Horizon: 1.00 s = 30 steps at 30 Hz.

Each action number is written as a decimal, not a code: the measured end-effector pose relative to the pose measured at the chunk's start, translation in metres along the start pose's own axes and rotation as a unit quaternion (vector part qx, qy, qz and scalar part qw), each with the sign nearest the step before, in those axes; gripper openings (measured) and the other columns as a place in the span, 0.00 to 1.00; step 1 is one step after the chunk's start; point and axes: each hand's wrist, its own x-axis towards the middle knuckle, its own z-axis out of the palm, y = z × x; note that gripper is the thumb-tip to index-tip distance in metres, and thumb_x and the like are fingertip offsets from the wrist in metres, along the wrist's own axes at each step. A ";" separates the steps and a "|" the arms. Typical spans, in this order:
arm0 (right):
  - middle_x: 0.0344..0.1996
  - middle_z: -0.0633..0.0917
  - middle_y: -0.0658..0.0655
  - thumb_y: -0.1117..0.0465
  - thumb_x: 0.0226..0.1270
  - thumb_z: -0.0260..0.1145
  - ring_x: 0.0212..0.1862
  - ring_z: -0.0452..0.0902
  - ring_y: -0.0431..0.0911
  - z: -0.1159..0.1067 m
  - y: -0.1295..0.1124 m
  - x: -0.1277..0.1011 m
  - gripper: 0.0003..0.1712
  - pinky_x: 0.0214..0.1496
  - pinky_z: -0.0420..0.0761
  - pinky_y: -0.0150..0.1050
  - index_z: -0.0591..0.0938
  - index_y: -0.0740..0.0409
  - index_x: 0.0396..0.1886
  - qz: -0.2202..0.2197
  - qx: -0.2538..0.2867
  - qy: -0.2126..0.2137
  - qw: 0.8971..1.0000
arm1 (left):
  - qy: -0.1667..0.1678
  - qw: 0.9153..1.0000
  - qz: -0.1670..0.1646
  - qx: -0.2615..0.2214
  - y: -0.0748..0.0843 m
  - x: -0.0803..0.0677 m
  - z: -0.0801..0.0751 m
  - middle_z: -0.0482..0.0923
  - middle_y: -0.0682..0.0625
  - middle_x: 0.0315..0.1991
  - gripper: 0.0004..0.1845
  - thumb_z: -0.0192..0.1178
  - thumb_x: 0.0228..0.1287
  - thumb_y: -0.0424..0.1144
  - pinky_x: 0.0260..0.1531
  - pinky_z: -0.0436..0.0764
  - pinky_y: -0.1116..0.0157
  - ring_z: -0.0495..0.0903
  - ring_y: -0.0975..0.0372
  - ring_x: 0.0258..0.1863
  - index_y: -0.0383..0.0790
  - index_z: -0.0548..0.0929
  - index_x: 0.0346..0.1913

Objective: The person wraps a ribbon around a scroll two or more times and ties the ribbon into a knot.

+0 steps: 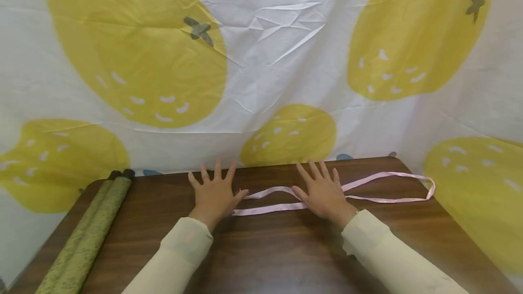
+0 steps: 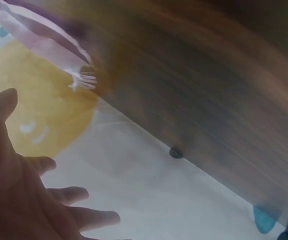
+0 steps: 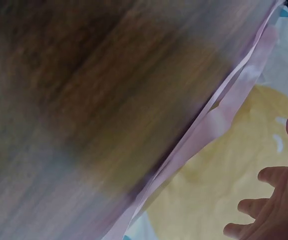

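Note:
A long pink ribbon (image 1: pixel 384 177) lies folded in a loop on the dark wooden table (image 1: pixel 265 248), its bend at the right edge. My left hand (image 1: pixel 214 192) lies flat with spread fingers just left of the ribbon's two loose ends (image 1: pixel 245 204). My right hand (image 1: pixel 323 189) rests flat, fingers spread, on top of the ribbon's middle. The left wrist view shows the frayed ribbon end (image 2: pixel 83 80) and my open fingers (image 2: pixel 58 192). In the right wrist view the ribbon (image 3: pixel 219 117) runs along the table beside my straight fingers (image 3: pixel 271 175).
Two rolls of green patterned paper (image 1: pixel 87 235) lie side by side along the table's left edge. A white cloth with large yellow fruit prints (image 1: pixel 261 58) hangs behind and around the table.

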 end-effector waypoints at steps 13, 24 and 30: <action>0.80 0.54 0.59 0.35 0.75 0.50 0.80 0.45 0.63 0.001 -0.004 -0.015 0.39 0.74 0.49 0.71 0.59 0.45 0.79 -0.024 0.004 0.023 0.999 | -0.011 1.000 0.020 0.009 -0.003 -0.015 0.005 0.52 0.36 0.79 0.43 0.50 0.67 0.70 0.67 0.52 0.28 0.55 0.33 0.74 0.54 0.55 0.79; 0.74 0.67 0.64 0.40 0.74 0.56 0.76 0.57 0.65 0.005 -0.002 -0.051 0.36 0.71 0.57 0.71 0.67 0.49 0.75 -0.079 0.007 -0.014 0.997 | -0.045 0.993 0.100 -0.036 0.026 -0.053 0.015 0.78 0.43 0.61 0.28 0.59 0.67 0.57 0.57 0.71 0.36 0.76 0.44 0.60 0.48 0.77 0.65; 0.74 0.67 0.65 0.39 0.74 0.55 0.76 0.56 0.65 0.003 0.001 -0.068 0.37 0.73 0.55 0.69 0.67 0.53 0.75 -0.100 0.020 -0.068 0.993 | -0.070 0.990 0.118 -0.029 0.035 -0.065 0.020 0.73 0.41 0.68 0.31 0.60 0.66 0.56 0.59 0.71 0.38 0.72 0.44 0.66 0.46 0.74 0.68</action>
